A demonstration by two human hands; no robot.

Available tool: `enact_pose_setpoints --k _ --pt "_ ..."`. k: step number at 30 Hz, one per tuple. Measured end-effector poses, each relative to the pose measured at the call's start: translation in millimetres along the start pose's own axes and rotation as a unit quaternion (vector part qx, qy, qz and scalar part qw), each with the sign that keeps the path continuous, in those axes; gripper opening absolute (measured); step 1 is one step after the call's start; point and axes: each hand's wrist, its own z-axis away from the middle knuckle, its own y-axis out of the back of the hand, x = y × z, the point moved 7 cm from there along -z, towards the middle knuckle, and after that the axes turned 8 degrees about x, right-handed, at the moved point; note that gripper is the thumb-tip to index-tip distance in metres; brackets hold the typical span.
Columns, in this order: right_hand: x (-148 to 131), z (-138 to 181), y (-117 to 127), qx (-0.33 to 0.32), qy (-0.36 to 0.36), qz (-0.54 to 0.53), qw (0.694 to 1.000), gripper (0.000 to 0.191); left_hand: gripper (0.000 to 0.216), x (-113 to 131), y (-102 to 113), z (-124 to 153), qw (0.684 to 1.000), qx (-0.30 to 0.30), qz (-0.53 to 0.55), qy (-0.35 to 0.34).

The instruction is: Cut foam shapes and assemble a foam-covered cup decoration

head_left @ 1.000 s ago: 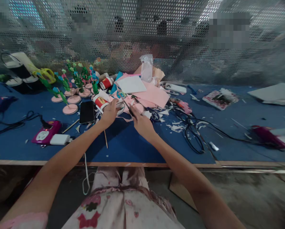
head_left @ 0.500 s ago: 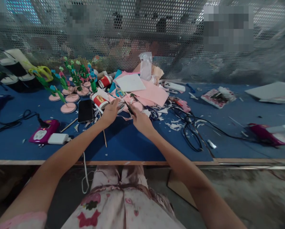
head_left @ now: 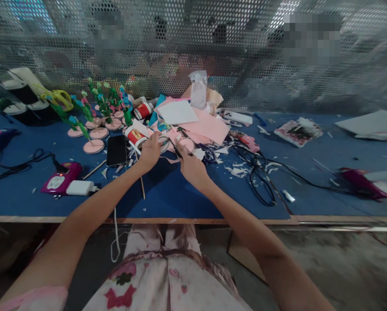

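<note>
My left hand (head_left: 150, 152) is closed, its fingers pinching the edge of a round pale piece (head_left: 164, 144) low over the table. In my right hand (head_left: 192, 166) is a slim dark tool (head_left: 177, 151), its thin end pointing up and left toward that piece; its exact kind is too small to tell. A red and white paper cup (head_left: 136, 136) lies on its side just beyond my left hand. Near the right fingertips rests a pink disc (head_left: 187, 145). Blue-handled scissors (head_left: 209, 154) lie among paper scraps right of my right hand.
Several green craft plants on pink round bases (head_left: 93, 146) stand left, near a black phone (head_left: 116, 150) and a purple power strip (head_left: 62, 178). Pink and white sheets (head_left: 209, 126) pile up behind. A black cable (head_left: 261, 172) loops at right; a perforated metal screen (head_left: 245, 77) closes the back.
My right hand and the dark tool have shifted slightly, the tool's thin end now showing beside the round piece. The left hand stays almost in place; the view has moved a little.
</note>
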Motion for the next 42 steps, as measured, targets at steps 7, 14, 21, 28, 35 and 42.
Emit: enact_pose_setpoints --k 7,14,21,28,35,42 --pt "0.5 2.9 -2.8 -0.019 -0.001 0.013 1.0 0.062 0.027 -6.1 -2.3 -4.0 1.0 -0.012 0.025 0.008" --pt "1.5 -2.2 -2.8 -0.019 -0.011 -0.007 1.0 0.063 0.025 -2.2 -2.2 -2.8 0.999 -0.033 0.033 -0.012" --pt "1.2 -8.1 -4.3 -0.012 -0.011 -0.028 0.999 0.066 0.028 0.6 0.4 -2.4 0.999 -0.04 0.003 -0.008" --pt "-1.5 -17.8 -3.0 0.005 0.016 -0.066 0.998 0.066 0.027 4.0 0.3 -1.8 0.998 -0.056 -0.01 -0.013" --pt "-3.5 -21.9 -8.2 0.005 0.014 -0.079 0.997 0.067 0.027 9.9 1.3 0.4 0.998 -0.058 -0.01 -0.006" --pt "-4.8 -14.6 -10.1 -0.009 0.017 -0.056 0.998 0.069 0.024 4.2 0.2 1.7 1.0 -0.009 -0.004 0.014"
